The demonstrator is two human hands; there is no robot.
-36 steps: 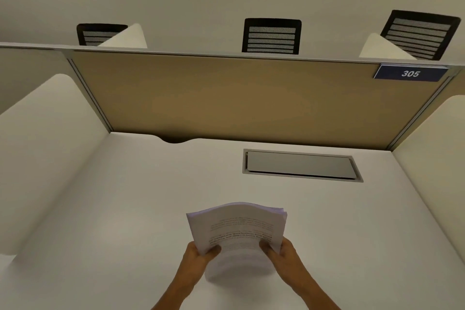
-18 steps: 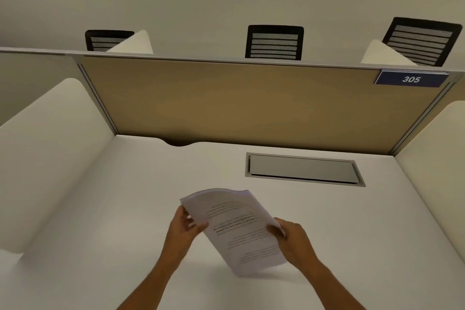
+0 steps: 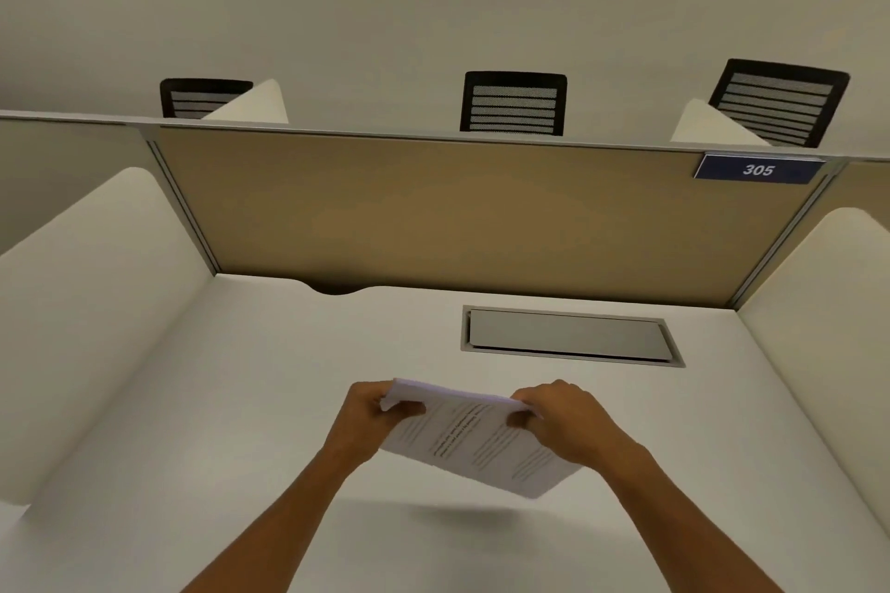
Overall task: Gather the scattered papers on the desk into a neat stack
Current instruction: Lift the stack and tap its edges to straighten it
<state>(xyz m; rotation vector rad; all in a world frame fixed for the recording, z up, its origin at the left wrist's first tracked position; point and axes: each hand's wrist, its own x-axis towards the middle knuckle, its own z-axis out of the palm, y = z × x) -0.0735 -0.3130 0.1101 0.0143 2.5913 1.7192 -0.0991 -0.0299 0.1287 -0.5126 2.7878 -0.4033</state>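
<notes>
A stack of printed white papers [image 3: 474,443] hangs in the air above the white desk [image 3: 241,424], turned sideways with its long edge across my view. My left hand [image 3: 373,419] grips the stack's upper left corner. My right hand [image 3: 561,419] grips its upper right end. The stack casts a shadow on the desk below it. No loose sheets show on the desk surface.
A grey cable-box lid [image 3: 570,336] is set into the desk behind the papers. A tan partition [image 3: 457,217] with a blue "305" sign [image 3: 758,170] closes the back; white side dividers [image 3: 86,303] flank the desk. Black chairs [image 3: 513,104] stand beyond.
The stack has been turned from upright to sideways and lifted off the desk. My hands have shifted from its lower edges to its two upper ends.
</notes>
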